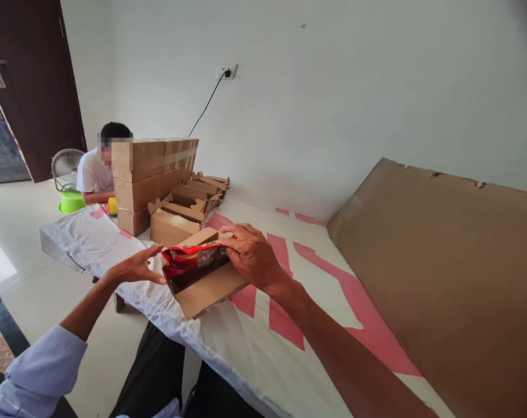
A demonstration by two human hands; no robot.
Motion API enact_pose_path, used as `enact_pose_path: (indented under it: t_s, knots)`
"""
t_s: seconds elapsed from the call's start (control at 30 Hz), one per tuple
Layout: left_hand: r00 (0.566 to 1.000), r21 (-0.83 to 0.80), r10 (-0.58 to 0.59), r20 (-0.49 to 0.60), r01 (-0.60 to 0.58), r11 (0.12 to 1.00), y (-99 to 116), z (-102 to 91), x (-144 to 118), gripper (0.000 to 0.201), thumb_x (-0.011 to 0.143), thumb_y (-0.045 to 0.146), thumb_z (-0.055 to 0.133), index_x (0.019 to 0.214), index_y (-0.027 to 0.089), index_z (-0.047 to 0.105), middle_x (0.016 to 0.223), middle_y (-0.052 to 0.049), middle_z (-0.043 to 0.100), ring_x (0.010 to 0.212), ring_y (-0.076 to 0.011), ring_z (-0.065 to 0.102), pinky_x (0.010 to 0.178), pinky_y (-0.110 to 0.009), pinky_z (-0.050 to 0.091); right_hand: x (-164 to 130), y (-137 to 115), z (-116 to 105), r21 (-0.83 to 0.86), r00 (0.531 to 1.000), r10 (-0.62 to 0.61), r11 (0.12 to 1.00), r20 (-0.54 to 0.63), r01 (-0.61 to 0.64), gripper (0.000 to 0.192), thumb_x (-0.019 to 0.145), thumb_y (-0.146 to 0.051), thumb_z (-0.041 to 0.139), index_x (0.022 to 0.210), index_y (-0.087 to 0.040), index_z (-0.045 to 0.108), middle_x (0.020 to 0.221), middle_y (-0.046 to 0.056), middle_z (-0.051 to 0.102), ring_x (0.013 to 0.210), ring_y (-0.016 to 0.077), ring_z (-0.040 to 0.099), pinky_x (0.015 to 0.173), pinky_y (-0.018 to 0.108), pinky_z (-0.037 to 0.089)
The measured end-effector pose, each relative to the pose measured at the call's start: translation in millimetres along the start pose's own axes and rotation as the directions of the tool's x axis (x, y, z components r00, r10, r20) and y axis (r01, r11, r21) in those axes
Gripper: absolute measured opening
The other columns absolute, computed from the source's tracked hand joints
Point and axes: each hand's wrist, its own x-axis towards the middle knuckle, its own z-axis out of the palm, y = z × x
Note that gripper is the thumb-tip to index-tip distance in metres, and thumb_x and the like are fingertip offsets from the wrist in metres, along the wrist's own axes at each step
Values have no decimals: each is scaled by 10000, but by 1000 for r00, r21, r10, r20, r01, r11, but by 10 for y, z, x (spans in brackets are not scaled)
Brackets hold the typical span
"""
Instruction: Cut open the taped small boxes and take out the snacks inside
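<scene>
An open brown cardboard box (pixel 211 290) lies in front of me on the cloth-covered table, its flap folded out toward me. Inside it sits a shiny red printed packet (pixel 194 258), partly above the rim. My right hand (pixel 250 255) has its fingers curled over the packet's right end, at the box's far right corner; some fingertips are hidden. Beside the box's left end is my left hand (pixel 137 267), thumb and fingers apart, the tips close to the cardboard. Whether they touch it I cannot tell.
Behind the box stand several open cartons (pixel 176 223) and a stack of taped boxes (pixel 139 186). A person (pixel 96 174) in white leans at the table's far end. A large cardboard sheet (pixel 441 261) rises at the right. A black cord (pixel 206 107) hangs from a wall socket.
</scene>
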Motion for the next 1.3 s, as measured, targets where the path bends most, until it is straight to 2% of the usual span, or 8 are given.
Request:
enact_pose_path:
  t_s: [0.27, 0.5, 0.57, 0.73, 0.83, 0.97, 1.17, 1.3]
  knots:
    - [987, -215, 125, -103, -144, 966, 230, 136, 111, 1060, 644, 614, 956, 1561, 291, 532, 1644, -169, 513, 1543, -444, 417, 1211, -627, 381, -46, 183, 81, 488, 940, 226, 869, -257, -75, 347, 1054, -409, 488, 1066, -241, 791, 1166, 117, 715, 1092, 254, 681, 936, 385, 576]
    - [969, -460, 171, -181, -237, 856, 427, 560, 371, 874, 735, 652, 894, 1451, 230, 625, 1438, -172, 687, 1310, -363, 642, 1049, -486, 532, -86, 86, 485, 907, 845, 528, 308, 88, -287, 538, 723, -719, 765, 821, -190, 762, 815, 32, 699, 779, 215, 645, 759, 391, 613]
    - [961, -494, 160, -224, -254, 831, 484, 666, 487, 795, 730, 665, 888, 1340, 193, 696, 1276, -151, 765, 1140, -331, 714, 916, -427, 580, -142, 29, 529, 900, 859, 503, 324, 96, -290, 542, 770, -703, 723, 898, -180, 777, 877, 47, 729, 821, 229, 665, 778, 395, 614]
    - [958, -600, 18, -287, -194, 776, 426, 729, 623, 730, 647, 609, 948, 1149, 113, 758, 1039, -128, 811, 836, -254, 748, 703, -332, 580, -480, 36, 494, 562, 925, 375, 752, 64, -344, 428, 923, -521, 609, 1180, -215, 763, 1123, 97, 785, 1025, 276, 693, 925, 405, 531]
    - [945, -666, -30, -326, -207, 717, 364, 658, 593, 687, 645, 540, 967, 1146, 113, 771, 1034, -130, 820, 842, -253, 762, 737, -340, 597, -671, 54, 562, 355, 924, 283, 862, 259, -363, 275, 917, -468, 636, 871, -239, 779, 895, 80, 793, 875, 264, 700, 938, 406, 474]
    - [944, -727, -56, -325, -211, 654, 422, 594, 589, 651, 611, 450, 994, 1136, 123, 792, 1059, -135, 828, 889, -270, 779, 779, -345, 605, -593, -160, 794, 522, 942, 223, 788, 252, -326, 440, 969, -369, 529, 557, -231, 595, 613, 38, 666, 638, 193, 598, 751, 332, 429]
    - [938, -749, -44, -343, -244, 616, 563, 517, 634, 616, 571, 417, 1016, 1065, 110, 812, 979, -114, 833, 812, -225, 757, 786, -328, 603, -186, -609, 1035, 756, 980, 125, 623, 156, -200, 391, 1002, -389, 473, 798, -211, 756, 847, 33, 774, 801, 198, 673, 760, 298, 491]
    - [926, -751, -64, -371, -258, 608, 526, 423, 576, 593, 586, 401, 1007, 1068, 114, 815, 991, -114, 830, 830, -236, 762, 800, -340, 607, -203, -425, 1036, 860, 934, 352, 458, 58, -226, 377, 927, -547, 626, 861, -212, 786, 884, 67, 787, 829, 240, 684, 812, 366, 529]
